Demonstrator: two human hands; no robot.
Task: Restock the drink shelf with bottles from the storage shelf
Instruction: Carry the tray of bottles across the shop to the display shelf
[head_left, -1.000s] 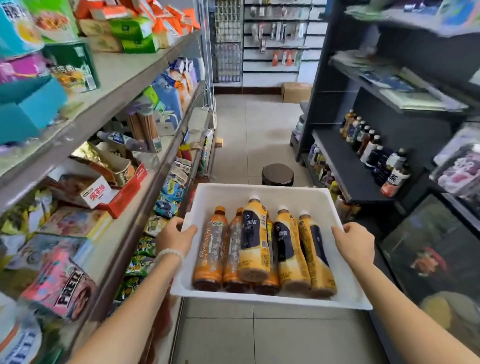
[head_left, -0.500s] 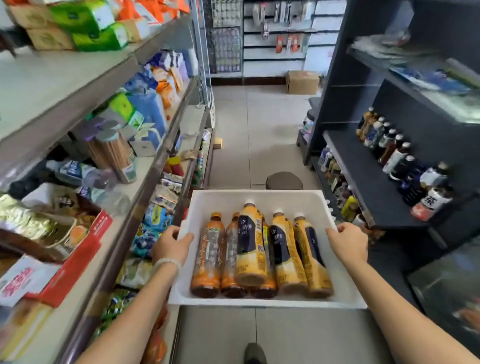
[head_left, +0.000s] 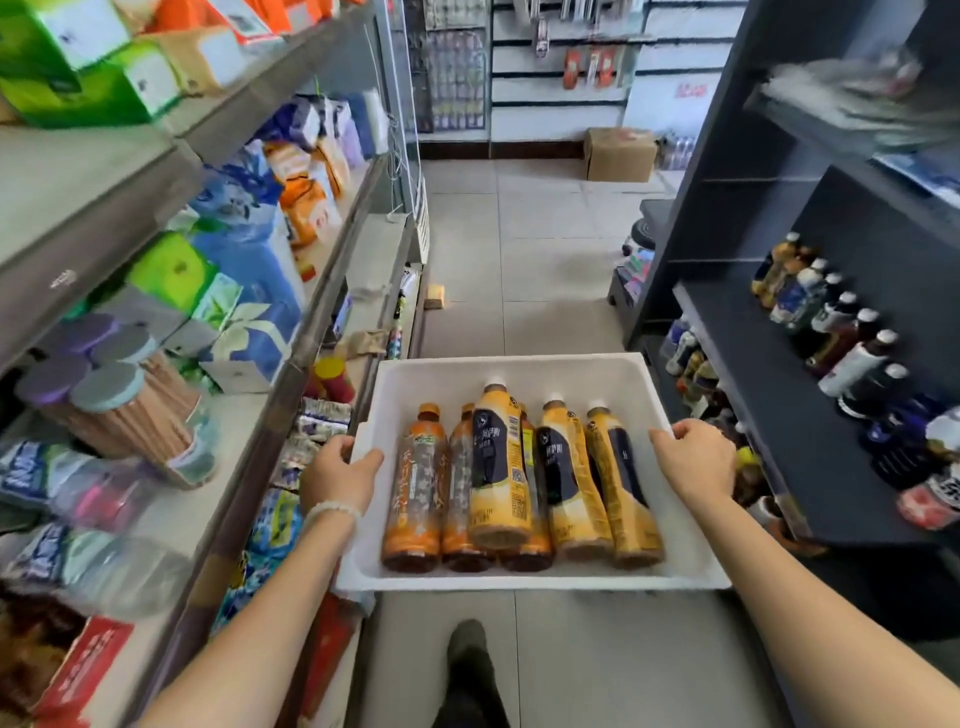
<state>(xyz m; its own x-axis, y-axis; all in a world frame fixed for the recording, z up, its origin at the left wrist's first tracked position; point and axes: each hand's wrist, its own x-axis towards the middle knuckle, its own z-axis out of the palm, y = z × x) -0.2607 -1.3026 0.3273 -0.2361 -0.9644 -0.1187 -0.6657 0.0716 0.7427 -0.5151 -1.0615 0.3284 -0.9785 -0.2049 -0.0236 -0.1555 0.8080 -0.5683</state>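
I carry a white foam tray (head_left: 519, 374) in front of me at waist height. My left hand (head_left: 337, 470) grips its left rim and my right hand (head_left: 693, 460) grips its right rim. Several drink bottles lie in it side by side, caps pointing away: orange-labelled tea bottles (head_left: 415, 493) on the left and yellow bottles with dark labels (head_left: 571, 478) on the right, one yellow bottle (head_left: 496, 467) resting on top. The dark drink shelf (head_left: 769, 415) stands at my right, with a row of upright bottles (head_left: 836, 332) along its back.
A grey shelf unit (head_left: 291, 332) full of snacks, tissue packs and jars lines the left side. The tiled aisle (head_left: 545, 249) runs ahead to a cardboard box (head_left: 618, 153) by the far wall. My shoe (head_left: 467, 649) shows below the tray.
I have walked forward along the aisle with the tray; the shelves have slid past and the drink shelf is closer on my right. Both hands keep their grip.
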